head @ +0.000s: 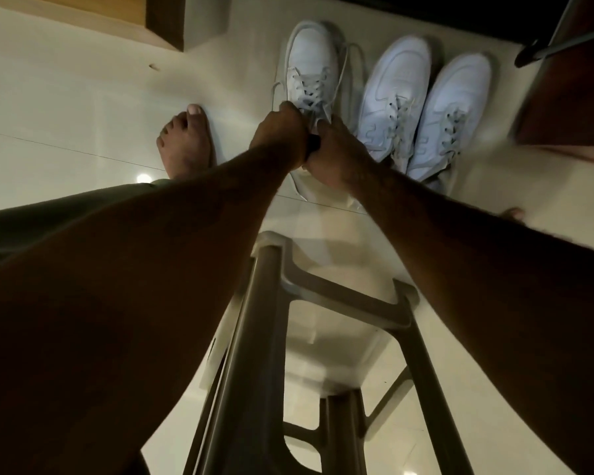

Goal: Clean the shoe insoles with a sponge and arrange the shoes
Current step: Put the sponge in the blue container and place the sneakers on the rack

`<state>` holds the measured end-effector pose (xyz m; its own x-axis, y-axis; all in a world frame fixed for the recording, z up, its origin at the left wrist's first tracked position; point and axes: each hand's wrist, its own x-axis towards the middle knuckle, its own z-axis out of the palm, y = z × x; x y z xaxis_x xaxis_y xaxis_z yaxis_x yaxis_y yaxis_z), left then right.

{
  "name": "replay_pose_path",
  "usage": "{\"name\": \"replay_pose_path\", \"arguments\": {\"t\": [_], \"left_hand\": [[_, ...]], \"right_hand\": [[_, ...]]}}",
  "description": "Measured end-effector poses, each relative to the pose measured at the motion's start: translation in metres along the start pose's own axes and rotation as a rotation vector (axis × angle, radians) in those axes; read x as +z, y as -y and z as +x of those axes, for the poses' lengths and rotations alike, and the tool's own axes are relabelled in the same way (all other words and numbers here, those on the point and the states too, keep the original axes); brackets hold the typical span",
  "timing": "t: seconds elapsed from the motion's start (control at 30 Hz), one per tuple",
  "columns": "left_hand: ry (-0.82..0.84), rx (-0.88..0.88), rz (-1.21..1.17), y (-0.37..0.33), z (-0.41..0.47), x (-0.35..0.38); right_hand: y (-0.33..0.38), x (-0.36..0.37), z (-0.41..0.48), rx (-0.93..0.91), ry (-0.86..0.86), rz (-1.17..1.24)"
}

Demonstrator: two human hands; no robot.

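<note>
Floor (66, 108): pale tiles, on which everything here stands.
Cabinet (165, 22): a wooden corner is seen at the upper left, set on the floor.
Foot (186, 142): bare, planted flat on the floor, left of the hands and apart from the shoes.
Left hand (282, 132): fingers are curled tight at the lace end of the shoe, which is gripped at its opening.
Shoe (311, 63): a white laced sneaker, upright on the floor, toe pointed away from the person; its heel is hidden under both hands, and loose laces trail along each side.
Dark patch between the hands: what it is cannot be told.
Right hand (336, 152): curled round the right edge of the shoe's opening, thumb laid against the tongue, and pressed close against the left hand.
Stool (340, 293): a grey plastic frame, seen from above between the two forearms.
Second shoe (396, 87): white, upright, just right of the held shoe.
Third shoe (455, 104): white, touching the second, toes turned the same way.
Panel (563, 97): dark wood at the right edge.
</note>
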<state>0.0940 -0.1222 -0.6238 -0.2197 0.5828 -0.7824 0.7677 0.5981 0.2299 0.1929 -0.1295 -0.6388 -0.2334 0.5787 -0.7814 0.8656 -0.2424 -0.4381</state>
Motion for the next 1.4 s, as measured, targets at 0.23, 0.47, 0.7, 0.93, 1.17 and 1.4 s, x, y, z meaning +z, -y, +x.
{"name": "replay_pose_path", "arguments": {"t": [0.23,0.47,0.7,0.93,1.17,1.4], "left_hand": [[0.039,0.022,0.16,-0.016,-0.065,-0.042],[0.085,0.105,0.108,-0.039,-0.176,-0.094],[-0.14,0.256,-0.123,-0.062,-0.294,-0.131],[-0.286,0.452,-0.249,-0.097,-0.398,-0.21],[-0.462,0.718,-0.288,-0.146,-0.481,-0.322],[-0.621,0.886,-0.361,-0.209,-0.499,-0.397]], "right_hand": [[0.028,-0.038,-0.076,-0.092,-0.055,-0.033],[0.058,-0.08,-0.188,-0.047,-0.433,-0.115],[0.082,-0.139,-0.315,-0.183,-0.658,-0.165],[0.124,-0.203,-0.43,-0.342,-0.906,-0.023],[0.18,-0.293,-0.508,-0.591,-1.219,0.022],[0.221,-0.382,-0.514,-0.743,-1.34,0.031]]}}
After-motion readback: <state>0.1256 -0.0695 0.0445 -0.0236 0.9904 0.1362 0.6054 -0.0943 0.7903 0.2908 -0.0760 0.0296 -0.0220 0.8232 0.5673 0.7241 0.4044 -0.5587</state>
